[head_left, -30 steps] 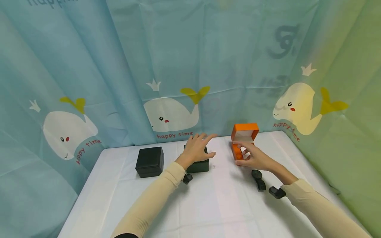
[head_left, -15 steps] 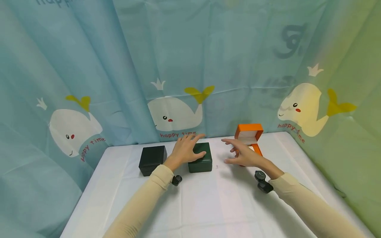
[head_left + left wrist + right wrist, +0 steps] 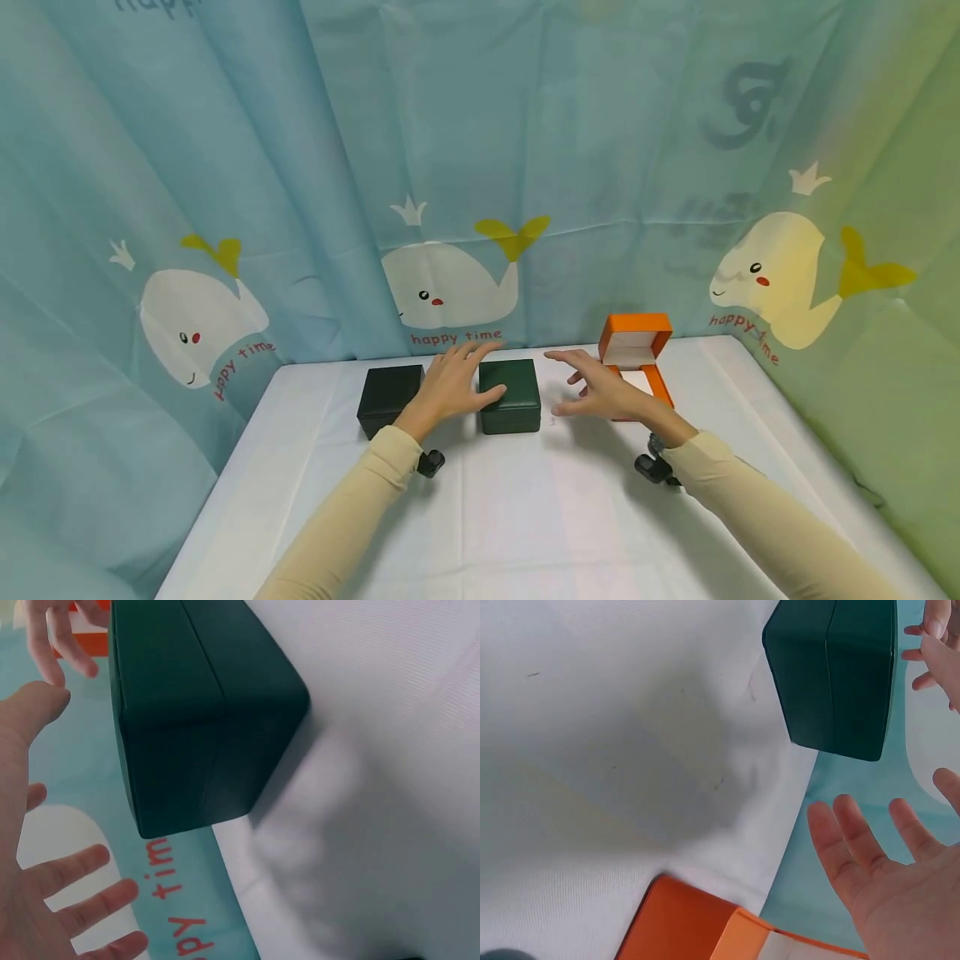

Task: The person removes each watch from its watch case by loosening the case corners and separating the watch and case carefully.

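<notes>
A closed green box (image 3: pixel 510 396) stands on the white table between my two hands. Left of it, partly over the black box (image 3: pixel 387 398), my left hand (image 3: pixel 450 387) is spread, its thumb overlapping the green lid's left side. My right hand (image 3: pixel 606 393) hovers off the green box's right side, fingers parted and nothing held. In the left wrist view the green box (image 3: pixel 202 712) shows its seam. Behind the right hand, the orange box (image 3: pixel 636 337) has its lid up and a white lining inside. A dark watch (image 3: pixel 655 444) lies partly hidden by the right wrist.
A pale blue curtain (image 3: pixel 465 150) with whale prints hangs at the table's back edge, turning green along the right. Small black wrist cameras sit under both sleeves. White cloth (image 3: pixel 517 517) covers the table in front of the boxes.
My right hand has left the orange box and moved left toward the green box. The left hand has shifted left, uncovering more of the green lid. The whole view has drifted slightly.
</notes>
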### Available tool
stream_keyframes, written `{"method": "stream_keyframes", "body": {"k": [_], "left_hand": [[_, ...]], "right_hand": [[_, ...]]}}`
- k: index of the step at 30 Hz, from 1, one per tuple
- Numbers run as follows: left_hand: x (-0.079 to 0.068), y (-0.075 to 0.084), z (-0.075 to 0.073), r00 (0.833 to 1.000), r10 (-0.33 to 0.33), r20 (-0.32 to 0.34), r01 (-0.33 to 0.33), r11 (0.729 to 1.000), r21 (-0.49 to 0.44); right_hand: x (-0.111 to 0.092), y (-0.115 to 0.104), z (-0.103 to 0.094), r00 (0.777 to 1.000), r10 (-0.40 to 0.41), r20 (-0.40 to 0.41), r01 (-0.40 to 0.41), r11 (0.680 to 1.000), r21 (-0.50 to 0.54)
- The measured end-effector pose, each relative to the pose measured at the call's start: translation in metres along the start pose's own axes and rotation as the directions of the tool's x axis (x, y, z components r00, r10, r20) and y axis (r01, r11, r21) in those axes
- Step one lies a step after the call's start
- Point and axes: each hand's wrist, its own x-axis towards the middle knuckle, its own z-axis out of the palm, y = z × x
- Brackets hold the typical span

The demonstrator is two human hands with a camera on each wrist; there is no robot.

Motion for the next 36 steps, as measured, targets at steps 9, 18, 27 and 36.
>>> {"method": "stream_keyframes", "body": {"k": [9,18,27,36], "left_hand": [[-0.009,-0.006,0.005,0.999,-0.043,0.022,0.043,0.999,-0.032],[-0.017,-0.012,0.010,0.999,-0.037,0.023,0.039,0.993,-0.107],[-0.029,-0.020,0.021,0.997,-0.019,0.069,0.039,0.950,-0.309],[-0.033,-0.019,0.030,0.991,-0.084,0.103,0.118,0.912,-0.392]], "right_hand": [[0.008,0.000,0.011,1.000,0.004,0.022,-0.004,0.999,0.034],[0.019,0.001,0.017,0.997,-0.060,0.044,0.061,0.998,-0.027],[0.027,-0.001,0.020,0.993,-0.082,0.084,0.084,0.996,-0.030],[0.032,-0.001,0.024,0.992,-0.085,0.089,0.088,0.995,-0.036]]}}
